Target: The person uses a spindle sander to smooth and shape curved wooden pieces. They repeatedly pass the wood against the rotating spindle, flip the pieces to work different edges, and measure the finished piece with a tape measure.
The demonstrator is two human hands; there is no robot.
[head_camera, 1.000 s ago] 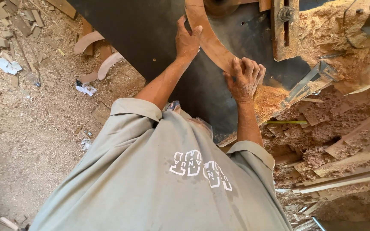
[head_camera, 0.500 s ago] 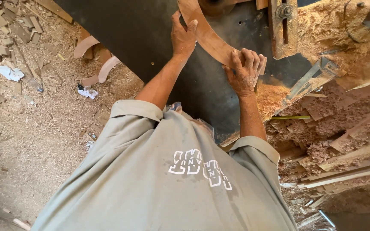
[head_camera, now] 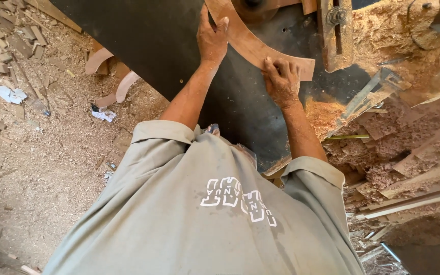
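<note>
A curved, arc-shaped wooden piece [head_camera: 250,43] lies flat on a dark machine table [head_camera: 143,46]. My left hand [head_camera: 212,38] presses on its far end, fingers over the inner edge. At the near end, my right hand [head_camera: 281,81] grips the wood, close to its squared-off tip. Both arms reach forward over my grey shirt. The upper end of the wood runs out of the top of the picture.
A wooden fence or guide block with a bolt [head_camera: 334,30] stands right of the piece. Sawdust [head_camera: 322,112] is heaped at the table's right edge, beside stacked planks [head_camera: 418,178]. Curved offcuts [head_camera: 113,76] and scraps lie on the sawdust floor at left.
Both hands have pushed the curved piece forward and slightly turned it across the table. My right hand has shifted from the edge onto the near end.
</note>
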